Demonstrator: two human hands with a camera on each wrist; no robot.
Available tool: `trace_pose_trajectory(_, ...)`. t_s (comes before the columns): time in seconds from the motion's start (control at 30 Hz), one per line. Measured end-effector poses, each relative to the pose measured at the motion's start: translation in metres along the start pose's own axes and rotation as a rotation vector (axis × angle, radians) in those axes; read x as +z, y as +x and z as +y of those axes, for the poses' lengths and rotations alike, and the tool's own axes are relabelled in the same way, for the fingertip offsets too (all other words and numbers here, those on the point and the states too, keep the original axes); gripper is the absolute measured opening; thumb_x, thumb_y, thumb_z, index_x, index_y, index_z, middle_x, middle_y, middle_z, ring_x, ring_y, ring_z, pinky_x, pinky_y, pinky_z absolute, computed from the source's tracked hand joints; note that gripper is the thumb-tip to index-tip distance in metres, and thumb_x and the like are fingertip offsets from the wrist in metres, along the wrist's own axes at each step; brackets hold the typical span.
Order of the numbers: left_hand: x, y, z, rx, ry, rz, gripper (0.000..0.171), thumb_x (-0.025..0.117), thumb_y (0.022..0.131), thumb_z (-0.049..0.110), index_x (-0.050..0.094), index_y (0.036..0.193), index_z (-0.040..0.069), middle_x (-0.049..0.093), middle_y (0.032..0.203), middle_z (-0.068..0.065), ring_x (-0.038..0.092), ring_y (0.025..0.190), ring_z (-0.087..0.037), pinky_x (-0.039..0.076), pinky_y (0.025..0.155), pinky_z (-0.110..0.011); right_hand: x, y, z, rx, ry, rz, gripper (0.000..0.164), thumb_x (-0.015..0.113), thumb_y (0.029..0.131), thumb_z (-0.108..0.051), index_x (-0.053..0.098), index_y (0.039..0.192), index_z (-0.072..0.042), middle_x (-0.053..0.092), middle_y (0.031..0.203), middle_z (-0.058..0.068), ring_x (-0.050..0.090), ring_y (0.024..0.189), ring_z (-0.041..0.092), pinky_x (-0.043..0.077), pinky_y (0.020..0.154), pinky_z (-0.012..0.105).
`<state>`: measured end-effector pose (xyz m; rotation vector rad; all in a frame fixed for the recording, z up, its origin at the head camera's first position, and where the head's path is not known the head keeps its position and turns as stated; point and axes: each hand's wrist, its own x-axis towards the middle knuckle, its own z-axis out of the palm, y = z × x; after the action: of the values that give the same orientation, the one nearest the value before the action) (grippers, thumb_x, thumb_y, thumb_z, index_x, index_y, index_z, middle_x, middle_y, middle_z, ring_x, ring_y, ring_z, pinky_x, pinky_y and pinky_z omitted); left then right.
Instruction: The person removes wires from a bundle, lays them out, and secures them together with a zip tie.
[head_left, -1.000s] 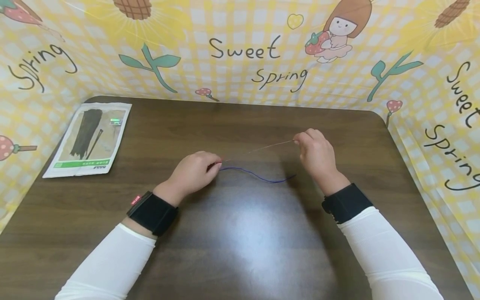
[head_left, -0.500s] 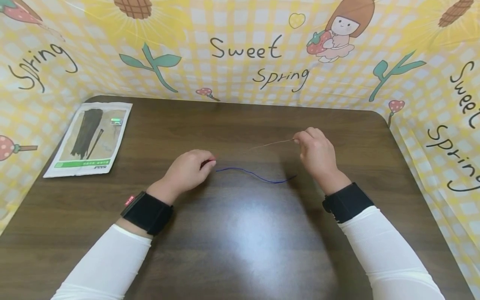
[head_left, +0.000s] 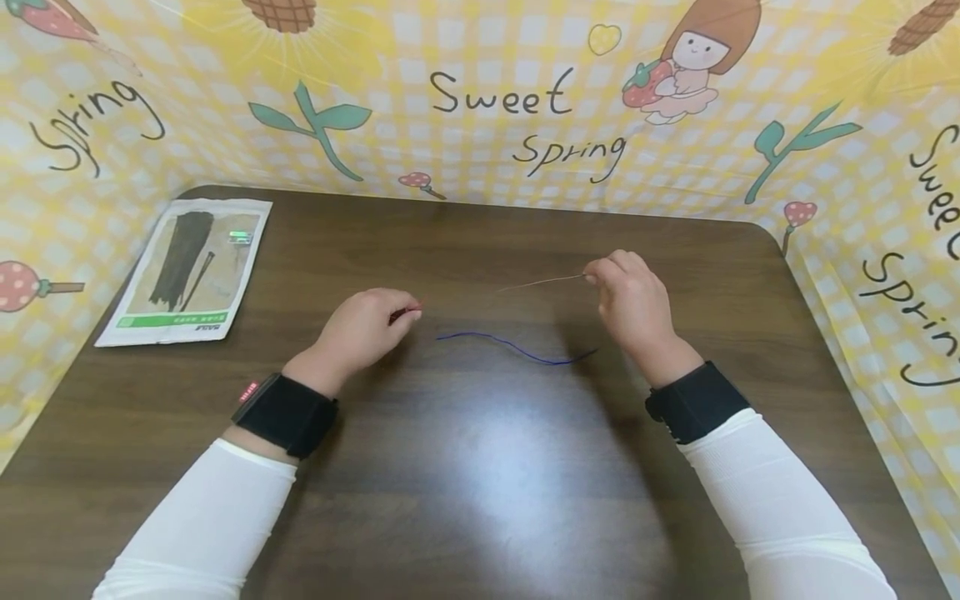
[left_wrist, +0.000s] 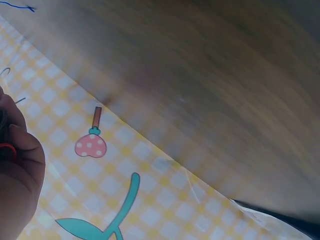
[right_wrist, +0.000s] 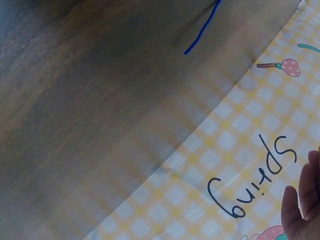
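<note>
My right hand [head_left: 630, 296] pinches one end of a thin, pale wire-like strand [head_left: 543, 282], which stretches leftward above the table. My left hand [head_left: 367, 329] has its fingers and thumb curled round a red wire [head_left: 420, 304]; a red loop [left_wrist: 9, 146] shows at the thumb in the left wrist view. Most of what lies in that palm is hidden. Between the hands, nearer the person, a blue wire [head_left: 510, 344] lies in a shallow wave on the table, touched by neither hand. In the right wrist view only the fingertips [right_wrist: 290, 210] of my right hand show.
A white packet [head_left: 187, 271] with a dark picture and green stripe lies at the back left of the brown wooden table [head_left: 420, 517]. Yellow checked cloth [head_left: 480, 50] hangs behind the table and along both sides.
My left hand has drawn left and a little away from the person, leaving the blue wire's left end uncovered. My right hand stays nearly in place with the thin strand.
</note>
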<state>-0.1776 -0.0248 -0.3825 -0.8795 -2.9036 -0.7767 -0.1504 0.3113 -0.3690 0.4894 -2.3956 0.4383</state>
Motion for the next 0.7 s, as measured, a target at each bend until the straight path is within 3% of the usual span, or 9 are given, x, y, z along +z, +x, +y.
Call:
trace_pose_trajectory(0.17,-0.0028,-0.0014,-0.0037,-0.036,0.003,-0.02,0.02,0.06,0.096,0.017,0.071,0.105,0.004,0.071,0.099,-0.012,0.064,0.086,-0.025,0.05,0.077,-0.043,0.0005,0.0022,-0.0022,-0.036,0.008,0.005,0.006,0.064,0.087,0.006,0.068,0.088,0.001,0.06,0.079,0.013,0.054,0.072,0.032,0.048,0.056,0.041)
trace_pose_trajectory(0.47,-0.0049,-0.0019,-0.0059,-0.061,0.003,-0.076,0.012,0.059,0.096,0.014,0.065,0.089,0.005,0.061,0.079,-0.006,0.051,0.07,-0.021,0.044,0.067,-0.037,-0.0008,0.0058,-0.0042,-0.046,0.012,-0.001,0.005,0.065,0.087,0.005,0.068,0.088,0.001,0.06,0.079,0.013,0.054,0.071,0.032,0.047,0.054,0.041)
trace_pose_trajectory(0.7,-0.006,-0.0033,-0.0052,-0.042,-0.037,0.018,0.011,0.06,0.096,0.011,0.066,0.092,0.003,0.064,0.086,-0.01,0.055,0.075,-0.023,0.046,0.07,-0.039,-0.0011,0.0055,-0.004,-0.028,0.008,-0.015,0.006,0.064,0.087,0.004,0.068,0.088,0.001,0.06,0.079,0.014,0.055,0.072,0.032,0.047,0.055,0.042)
